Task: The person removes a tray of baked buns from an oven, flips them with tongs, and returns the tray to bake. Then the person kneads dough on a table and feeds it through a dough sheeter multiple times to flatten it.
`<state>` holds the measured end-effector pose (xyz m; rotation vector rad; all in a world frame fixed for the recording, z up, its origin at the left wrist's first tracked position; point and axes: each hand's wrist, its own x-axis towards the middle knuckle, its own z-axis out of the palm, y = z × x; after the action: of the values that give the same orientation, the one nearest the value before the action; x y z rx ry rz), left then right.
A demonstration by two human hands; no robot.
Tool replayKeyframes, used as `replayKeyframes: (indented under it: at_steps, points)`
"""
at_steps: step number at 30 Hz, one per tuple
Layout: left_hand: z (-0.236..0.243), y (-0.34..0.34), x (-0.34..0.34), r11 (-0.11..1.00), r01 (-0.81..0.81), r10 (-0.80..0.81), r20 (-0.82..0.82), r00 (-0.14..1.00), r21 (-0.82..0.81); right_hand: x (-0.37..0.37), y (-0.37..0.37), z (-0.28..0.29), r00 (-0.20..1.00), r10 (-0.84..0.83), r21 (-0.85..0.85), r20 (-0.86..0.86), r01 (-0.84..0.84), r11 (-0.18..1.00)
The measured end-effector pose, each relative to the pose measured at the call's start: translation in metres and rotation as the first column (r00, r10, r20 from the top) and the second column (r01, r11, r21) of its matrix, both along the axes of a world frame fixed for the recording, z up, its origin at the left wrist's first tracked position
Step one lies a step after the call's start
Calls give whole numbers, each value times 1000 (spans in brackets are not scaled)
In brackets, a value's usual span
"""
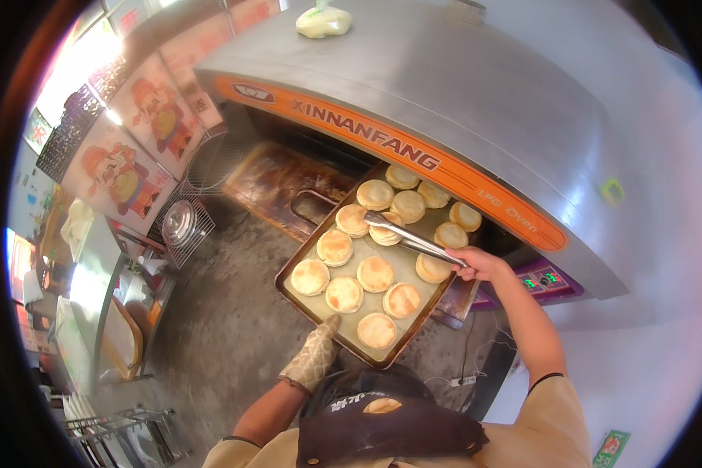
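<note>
A dark-rimmed baking tray [404, 261] slopes out of the oven's mouth toward me, its far end still inside. Several round flat breads [375, 274], pale with browned tops, lie spread over it. My left hand [310, 360], in a quilted oven mitt, grips the tray's near left edge; its thumb lies on the rim and the other fingers are hidden below. With my right hand [477, 264] I hold metal tongs [423, 244] across the tray from the right. The tong tips meet one bread [385, 232] near the middle; whether they pinch it I cannot tell.
The steel oven [444, 86] fills the far side, its browned door [269, 183] folded down. A lit control panel [544, 279] is at right. On the oven top sits a bag of pale stuff [322, 22]. A wire rack [186, 226] and a counter [93, 273] stand left.
</note>
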<state>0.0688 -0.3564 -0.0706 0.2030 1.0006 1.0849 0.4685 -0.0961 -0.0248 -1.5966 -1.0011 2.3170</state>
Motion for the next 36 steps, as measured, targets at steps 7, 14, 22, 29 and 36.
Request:
replayKeyframes:
  at_steps: [7,14,22,29,36]
  points:
    - [-28,-1,10,993,-121,121,43,992,-8,-36,32,-28,991,134,211,27,-136,968]
    - [-6,0,10,998,-66,65,28,997,14,-32,-30,-48,885,-37,805,464,-405,434]
    - [-11,0,-4,999,19,-22,104,994,35,-41,-80,-36,557,-400,576,728,-813,-85]
    - [-7,-1,-18,993,101,-111,182,977,63,-39,-160,-19,446,-463,526,766,-849,54]
    - [19,-5,-21,994,108,-107,376,920,20,-32,-288,24,590,-544,801,597,-479,360]
